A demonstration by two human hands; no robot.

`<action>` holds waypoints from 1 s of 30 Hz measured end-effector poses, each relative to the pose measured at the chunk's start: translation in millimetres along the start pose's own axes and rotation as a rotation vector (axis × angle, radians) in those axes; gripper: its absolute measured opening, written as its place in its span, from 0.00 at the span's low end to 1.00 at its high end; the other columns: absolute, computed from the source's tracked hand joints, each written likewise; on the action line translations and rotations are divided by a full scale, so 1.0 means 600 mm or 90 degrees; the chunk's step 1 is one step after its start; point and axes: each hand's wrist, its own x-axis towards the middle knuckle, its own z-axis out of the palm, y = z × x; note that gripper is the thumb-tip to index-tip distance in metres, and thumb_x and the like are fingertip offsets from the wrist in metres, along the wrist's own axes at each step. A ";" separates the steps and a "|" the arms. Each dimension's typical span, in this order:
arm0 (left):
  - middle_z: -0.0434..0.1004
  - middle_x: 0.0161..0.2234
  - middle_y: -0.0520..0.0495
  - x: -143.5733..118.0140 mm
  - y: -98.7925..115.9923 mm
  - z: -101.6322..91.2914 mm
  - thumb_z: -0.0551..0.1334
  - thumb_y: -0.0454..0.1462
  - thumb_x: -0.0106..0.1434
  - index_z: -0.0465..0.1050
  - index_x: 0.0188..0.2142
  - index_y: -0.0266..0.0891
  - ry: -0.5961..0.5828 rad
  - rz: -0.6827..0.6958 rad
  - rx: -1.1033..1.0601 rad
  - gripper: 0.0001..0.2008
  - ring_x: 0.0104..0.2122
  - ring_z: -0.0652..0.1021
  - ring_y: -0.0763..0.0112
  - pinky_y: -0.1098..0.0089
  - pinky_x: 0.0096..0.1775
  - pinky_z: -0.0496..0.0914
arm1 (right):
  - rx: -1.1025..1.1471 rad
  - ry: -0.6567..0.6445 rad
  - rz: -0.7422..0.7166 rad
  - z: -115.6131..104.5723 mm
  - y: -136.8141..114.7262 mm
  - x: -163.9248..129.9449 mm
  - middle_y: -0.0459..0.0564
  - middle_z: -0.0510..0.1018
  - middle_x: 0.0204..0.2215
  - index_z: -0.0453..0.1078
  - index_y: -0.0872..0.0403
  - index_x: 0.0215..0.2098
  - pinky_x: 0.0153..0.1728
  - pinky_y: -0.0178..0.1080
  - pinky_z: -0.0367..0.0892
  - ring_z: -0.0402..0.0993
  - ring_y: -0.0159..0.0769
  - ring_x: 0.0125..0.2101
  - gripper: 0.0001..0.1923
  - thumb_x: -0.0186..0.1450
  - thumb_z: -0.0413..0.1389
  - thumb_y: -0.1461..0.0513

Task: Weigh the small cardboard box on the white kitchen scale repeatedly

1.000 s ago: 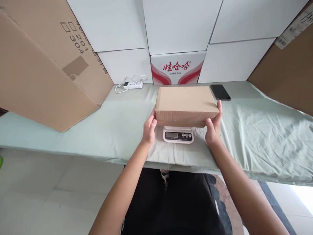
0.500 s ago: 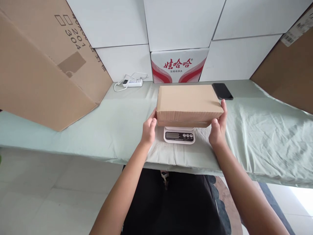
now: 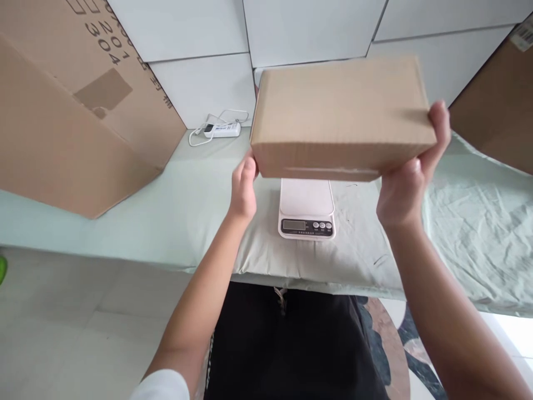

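Above the desk (image 3: 125, 205), a closed brown cardboard box (image 3: 339, 114) hangs in the air between the person's two hands, clear of the white kitchen scale (image 3: 307, 209) that sits on the pale green cloth below it. On the box's right end, the right hand (image 3: 410, 178) is spread wide: the thumb lies along the lower front edge and the fingers (image 3: 441, 119) wrap up around the end face, so the box rests in the open cup of the palm. At the box's lower left corner, the left hand (image 3: 242, 189) is loosely curled, fingertips against the corner from below and behind; how firmly it presses cannot be told. Nothing lies on the scale's platform, and its display and buttons face the person. Farther back, a white power strip (image 3: 220, 129) with its cord lies by the white wall. Leaning at the left is a large cardboard carton (image 3: 62, 111).
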 end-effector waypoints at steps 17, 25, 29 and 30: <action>0.75 0.75 0.45 0.082 -0.194 0.037 0.45 0.79 0.64 0.76 0.69 0.51 0.009 -0.151 -0.064 0.53 0.80 0.67 0.50 0.51 0.79 0.63 | -0.026 -0.010 0.105 0.106 0.194 0.021 0.51 0.64 0.78 0.56 0.38 0.80 0.83 0.69 0.49 0.56 0.60 0.81 0.49 0.69 0.44 0.27; 0.75 0.74 0.43 0.079 -0.194 0.041 0.47 0.78 0.65 0.76 0.69 0.48 0.002 -0.162 -0.061 0.52 0.79 0.68 0.51 0.52 0.78 0.65 | 0.020 0.012 0.151 0.116 0.268 0.013 0.53 0.64 0.78 0.56 0.42 0.78 0.82 0.66 0.51 0.60 0.55 0.79 0.48 0.68 0.49 0.30; 0.79 0.71 0.43 0.081 -0.203 0.039 0.47 0.78 0.65 0.77 0.67 0.49 0.011 -0.179 -0.059 0.51 0.78 0.71 0.49 0.52 0.77 0.67 | 0.040 0.015 0.157 0.116 0.283 0.013 0.52 0.65 0.78 0.58 0.42 0.76 0.82 0.65 0.52 0.61 0.54 0.79 0.47 0.67 0.51 0.31; 0.81 0.70 0.43 0.081 -0.204 0.039 0.48 0.78 0.65 0.77 0.67 0.49 0.014 -0.185 -0.058 0.51 0.77 0.71 0.49 0.52 0.76 0.68 | 0.039 0.015 0.157 0.115 0.283 0.013 0.52 0.65 0.78 0.59 0.42 0.76 0.82 0.65 0.51 0.60 0.54 0.79 0.46 0.67 0.52 0.31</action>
